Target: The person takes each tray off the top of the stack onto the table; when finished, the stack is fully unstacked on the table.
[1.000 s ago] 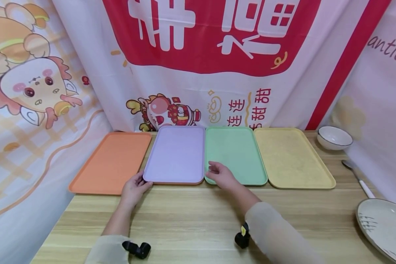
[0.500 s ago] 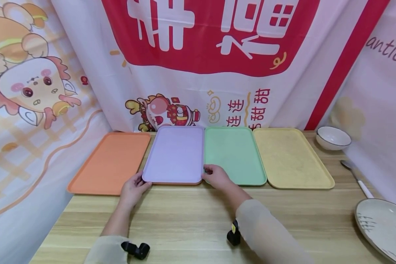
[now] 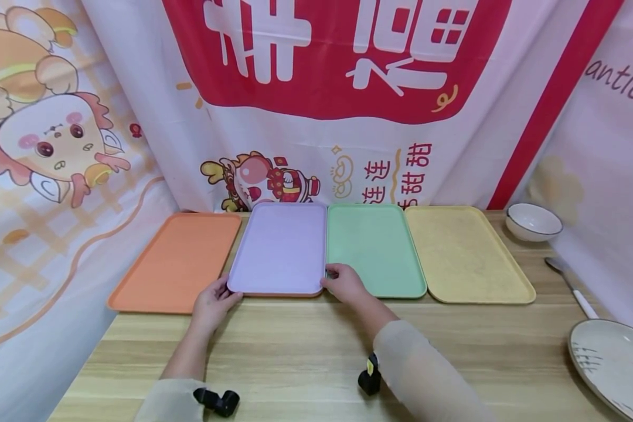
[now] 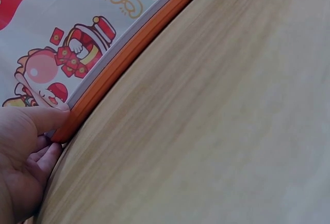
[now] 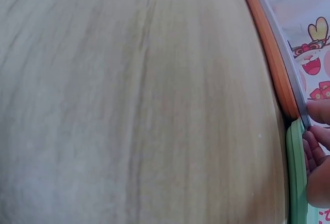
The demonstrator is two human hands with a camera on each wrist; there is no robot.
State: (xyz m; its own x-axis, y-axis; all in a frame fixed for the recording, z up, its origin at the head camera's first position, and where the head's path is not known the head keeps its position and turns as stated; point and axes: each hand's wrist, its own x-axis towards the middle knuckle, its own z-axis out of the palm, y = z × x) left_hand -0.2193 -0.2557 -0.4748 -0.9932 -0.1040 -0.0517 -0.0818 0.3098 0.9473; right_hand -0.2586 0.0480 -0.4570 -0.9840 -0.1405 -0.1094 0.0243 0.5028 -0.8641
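A purple tray (image 3: 279, 249) lies on top of an orange tray (image 4: 131, 56), whose edge shows beneath it in both wrist views. My left hand (image 3: 211, 305) grips the front left corner of this stack; in the left wrist view its thumb is at the purple rim and the fingers curl by the orange corner. At the front right corner my right hand (image 3: 344, 282) pinches the purple tray's rim, over the edge of the green tray (image 3: 377, 252). Part of that hand falls outside the right wrist view. Another orange tray (image 3: 176, 261) lies flat to the left of the stack.
A yellow tray (image 3: 469, 255) lies right of the green one. Along the table's right side are a white bowl (image 3: 534, 223), a spoon (image 3: 572, 287) with a white handle and a patterned plate (image 3: 617, 363). A printed curtain (image 3: 316, 135) hangs close behind the trays.
My right hand has moved slightly left from over the green tray and taken hold of the purple tray's front right corner. My left hand keeps its grip at the left corner.
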